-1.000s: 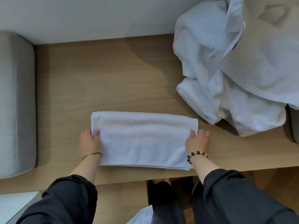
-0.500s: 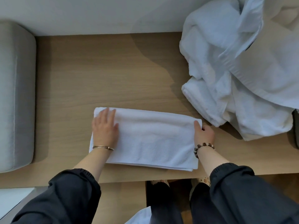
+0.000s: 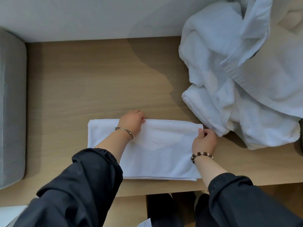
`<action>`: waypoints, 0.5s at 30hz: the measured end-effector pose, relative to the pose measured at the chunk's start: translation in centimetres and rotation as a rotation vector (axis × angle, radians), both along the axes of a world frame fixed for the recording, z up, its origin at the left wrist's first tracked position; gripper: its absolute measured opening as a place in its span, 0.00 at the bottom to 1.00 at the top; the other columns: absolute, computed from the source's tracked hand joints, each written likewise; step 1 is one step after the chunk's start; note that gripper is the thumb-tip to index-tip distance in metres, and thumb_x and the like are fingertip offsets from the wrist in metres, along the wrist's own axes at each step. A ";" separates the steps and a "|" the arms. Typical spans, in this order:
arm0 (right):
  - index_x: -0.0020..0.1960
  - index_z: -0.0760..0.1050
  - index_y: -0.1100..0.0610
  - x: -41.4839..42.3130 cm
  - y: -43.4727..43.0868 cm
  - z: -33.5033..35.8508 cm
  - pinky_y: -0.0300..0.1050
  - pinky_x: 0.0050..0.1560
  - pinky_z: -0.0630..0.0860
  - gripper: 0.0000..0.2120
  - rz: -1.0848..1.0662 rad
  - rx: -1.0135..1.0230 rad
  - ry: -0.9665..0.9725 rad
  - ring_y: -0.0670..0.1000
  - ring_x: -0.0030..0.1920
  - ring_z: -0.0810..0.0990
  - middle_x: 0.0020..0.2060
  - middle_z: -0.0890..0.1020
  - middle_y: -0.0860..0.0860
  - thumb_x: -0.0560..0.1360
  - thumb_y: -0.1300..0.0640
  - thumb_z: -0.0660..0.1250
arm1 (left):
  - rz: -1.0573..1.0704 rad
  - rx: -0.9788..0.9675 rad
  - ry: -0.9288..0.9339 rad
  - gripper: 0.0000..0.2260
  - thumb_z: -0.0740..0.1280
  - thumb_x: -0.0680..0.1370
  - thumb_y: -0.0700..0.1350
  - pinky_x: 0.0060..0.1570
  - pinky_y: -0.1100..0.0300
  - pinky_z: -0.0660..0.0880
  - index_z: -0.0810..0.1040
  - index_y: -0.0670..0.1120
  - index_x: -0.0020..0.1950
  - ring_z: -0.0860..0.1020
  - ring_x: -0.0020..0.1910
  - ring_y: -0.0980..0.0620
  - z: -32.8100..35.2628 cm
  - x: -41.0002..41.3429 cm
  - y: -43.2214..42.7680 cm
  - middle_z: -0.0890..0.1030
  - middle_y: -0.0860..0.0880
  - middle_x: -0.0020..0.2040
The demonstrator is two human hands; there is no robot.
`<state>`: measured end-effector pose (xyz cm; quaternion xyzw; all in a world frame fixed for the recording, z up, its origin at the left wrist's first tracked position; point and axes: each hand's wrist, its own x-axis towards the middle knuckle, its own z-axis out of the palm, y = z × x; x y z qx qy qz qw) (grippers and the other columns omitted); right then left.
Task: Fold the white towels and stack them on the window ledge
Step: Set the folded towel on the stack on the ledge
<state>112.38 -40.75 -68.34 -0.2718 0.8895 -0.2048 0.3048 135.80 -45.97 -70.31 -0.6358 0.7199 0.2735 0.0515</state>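
White terry is in both hands. The left hand curls its fingers over the far edge of the folded towel, and the right hand pinches its far right corner. The towel lies flat at the front of the smooth wooden ledge. A rumpled towel heap crowds just beside that corner. A grey cushion sits well apart, at the left.

At the left edge we see a grey cushion with a rounded corner and a fine seam along its length. Across the top runs a plain white wall. At the far right edge a dark grey thing shows only in part; we cannot tell what it is. Low in the middle is a brown floor, and in the bottom left corner a pale flat surface. We also see a metal bangle and a brown and cream bead bracelet.
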 end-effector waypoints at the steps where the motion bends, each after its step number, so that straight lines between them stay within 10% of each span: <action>1: 0.51 0.72 0.63 0.3 0.0 -0.1 0.43 0.43 0.66 0.09 -0.009 -0.014 0.011 0.51 0.43 0.72 0.46 0.76 0.56 0.81 0.57 0.59 | -0.001 -0.002 -0.023 0.07 0.59 0.81 0.42 0.41 0.58 0.63 0.75 0.41 0.54 0.71 0.56 0.45 -0.1 -0.1 0.1 0.76 0.45 0.54; 10: 0.46 0.67 0.58 -1.1 -0.1 1.4 0.44 0.36 0.67 0.12 0.239 0.155 0.081 0.55 0.39 0.74 0.40 0.75 0.53 0.79 0.48 0.60 | -0.021 0.076 -0.287 0.10 0.58 0.79 0.39 0.42 0.57 0.64 0.73 0.43 0.59 0.70 0.58 0.44 2.1 -2.5 -0.6 0.74 0.45 0.58; 15: 0.44 0.72 0.57 -2.0 0.6 6.4 0.44 0.38 0.69 0.08 0.414 0.030 0.089 0.52 0.39 0.74 0.41 0.75 0.51 0.77 0.53 0.62 | 0.001 -0.046 -0.024 0.18 0.62 0.76 0.49 0.51 0.54 0.70 0.74 0.44 0.63 0.71 0.59 0.44 5.8 -5.8 0.3 0.75 0.47 0.60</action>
